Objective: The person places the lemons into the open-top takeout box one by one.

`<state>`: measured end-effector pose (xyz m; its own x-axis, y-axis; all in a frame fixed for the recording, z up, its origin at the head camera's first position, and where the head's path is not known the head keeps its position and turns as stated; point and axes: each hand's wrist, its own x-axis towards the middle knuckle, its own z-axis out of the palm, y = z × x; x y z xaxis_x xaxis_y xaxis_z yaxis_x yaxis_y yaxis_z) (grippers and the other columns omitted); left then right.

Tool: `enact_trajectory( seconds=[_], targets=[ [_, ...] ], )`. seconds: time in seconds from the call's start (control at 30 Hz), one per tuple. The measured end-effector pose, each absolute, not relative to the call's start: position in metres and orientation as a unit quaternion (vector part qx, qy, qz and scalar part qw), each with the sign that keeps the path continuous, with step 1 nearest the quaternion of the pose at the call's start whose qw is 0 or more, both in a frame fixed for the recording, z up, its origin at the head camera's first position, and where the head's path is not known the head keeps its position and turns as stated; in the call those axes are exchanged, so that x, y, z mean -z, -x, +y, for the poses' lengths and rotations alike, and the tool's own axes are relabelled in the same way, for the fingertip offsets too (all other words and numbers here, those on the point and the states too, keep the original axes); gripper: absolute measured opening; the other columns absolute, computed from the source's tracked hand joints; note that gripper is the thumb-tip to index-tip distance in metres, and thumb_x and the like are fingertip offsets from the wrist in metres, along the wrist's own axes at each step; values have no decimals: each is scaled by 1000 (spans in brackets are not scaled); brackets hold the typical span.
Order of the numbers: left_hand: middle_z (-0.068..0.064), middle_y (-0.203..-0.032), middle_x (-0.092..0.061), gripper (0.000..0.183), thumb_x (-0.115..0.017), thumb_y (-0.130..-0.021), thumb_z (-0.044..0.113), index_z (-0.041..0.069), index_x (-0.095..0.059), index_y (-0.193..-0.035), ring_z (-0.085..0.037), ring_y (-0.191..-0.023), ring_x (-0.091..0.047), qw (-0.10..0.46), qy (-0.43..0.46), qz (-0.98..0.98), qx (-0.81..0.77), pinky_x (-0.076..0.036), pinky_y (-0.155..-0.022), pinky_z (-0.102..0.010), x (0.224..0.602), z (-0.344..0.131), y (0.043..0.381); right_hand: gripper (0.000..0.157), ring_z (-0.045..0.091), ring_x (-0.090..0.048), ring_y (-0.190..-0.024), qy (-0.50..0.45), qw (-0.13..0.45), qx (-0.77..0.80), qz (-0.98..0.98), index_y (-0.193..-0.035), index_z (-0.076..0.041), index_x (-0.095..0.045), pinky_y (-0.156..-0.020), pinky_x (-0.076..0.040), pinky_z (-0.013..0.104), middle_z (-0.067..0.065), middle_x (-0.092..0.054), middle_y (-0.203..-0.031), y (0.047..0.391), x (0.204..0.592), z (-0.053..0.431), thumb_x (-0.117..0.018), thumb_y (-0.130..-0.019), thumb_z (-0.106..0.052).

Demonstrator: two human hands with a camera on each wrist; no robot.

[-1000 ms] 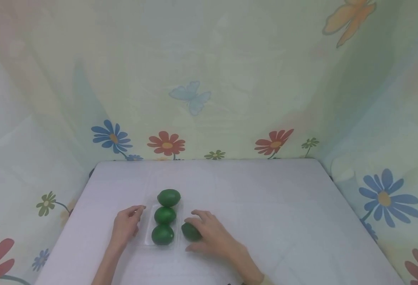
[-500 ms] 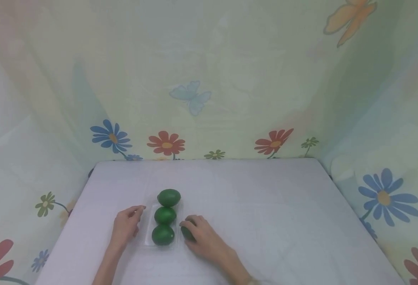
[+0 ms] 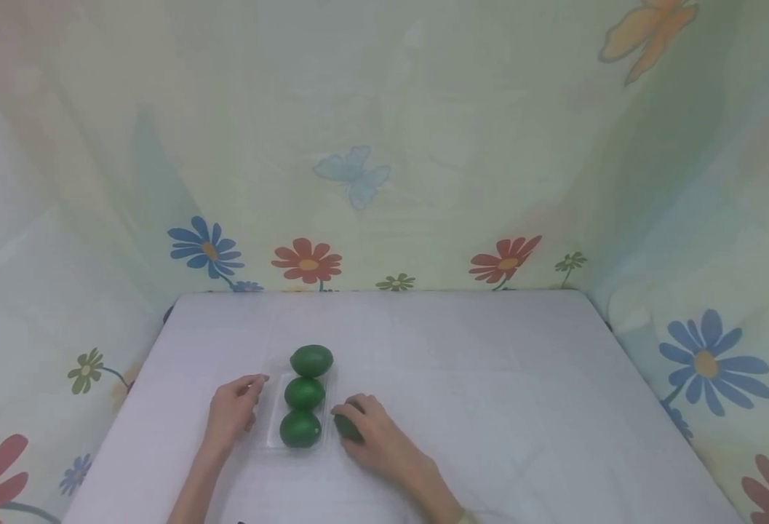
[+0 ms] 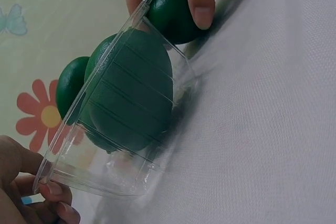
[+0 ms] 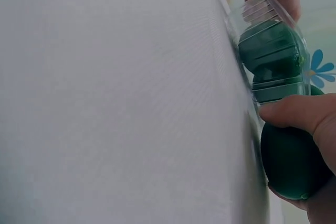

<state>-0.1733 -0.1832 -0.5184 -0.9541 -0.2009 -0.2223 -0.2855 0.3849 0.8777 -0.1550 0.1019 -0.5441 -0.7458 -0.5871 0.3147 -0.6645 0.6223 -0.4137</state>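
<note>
A clear plastic container (image 3: 276, 426) lies on the table with a row of green limes at it. The near lime (image 3: 300, 429) and the middle lime (image 3: 304, 394) sit in it; whether the far lime (image 3: 311, 361) is inside or just beyond its end I cannot tell. My left hand (image 3: 230, 411) is at the container's left side, pinching its rim (image 4: 55, 153) in the left wrist view. To the right of the container, my right hand (image 3: 379, 442) grips another lime (image 5: 293, 161) from above, thumb on one side. Its palm side is hidden.
A white cloth covers the table (image 3: 489, 393). Around it on three sides hang pale curtains (image 3: 423, 145) printed with flowers and butterflies, meeting the table's back edge.
My right hand has moved slightly left and closed its fingers round the lime, which has barely shifted. My left hand, the container and its limes stay in place.
</note>
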Motion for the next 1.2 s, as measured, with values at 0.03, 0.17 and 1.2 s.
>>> enact_trajectory(
  seconds=[0.03, 0.17, 1.2],
  targets=[
    [-21, -109, -68, 40, -51, -108, 26, 4, -63, -138, -9, -48, -46, 39, 146, 831, -535, -41, -47, -22, 519, -183, 174, 50, 17, -58, -113, -348, 73, -263, -897, -133, -17, -62, -97, -55, 30, 2, -59, -124, 154, 544, 103, -81, -87, -14],
    [-21, -108, -68, 40, -51, -108, 26, 3, -63, -138, -9, -47, -45, 38, 145, 833, -532, -40, -47, -22, 519, -182, 174, 50, 17, -58, -114, -346, 72, -267, -897, -132, -19, -62, -97, -55, 28, 1, -58, -125, 148, 540, 107, -81, -86, -14],
    [-17, -100, -67, 39, -53, -107, 26, 4, -64, -137, -9, -49, -46, 34, 153, 827, -540, -42, -48, -22, 520, -183, 174, 53, 21, -54, -127, -413, 112, -286, -857, -140, -14, -55, -104, -52, 28, 11, -53, -138, 173, 477, 56, -78, -93, -16]
  ],
)
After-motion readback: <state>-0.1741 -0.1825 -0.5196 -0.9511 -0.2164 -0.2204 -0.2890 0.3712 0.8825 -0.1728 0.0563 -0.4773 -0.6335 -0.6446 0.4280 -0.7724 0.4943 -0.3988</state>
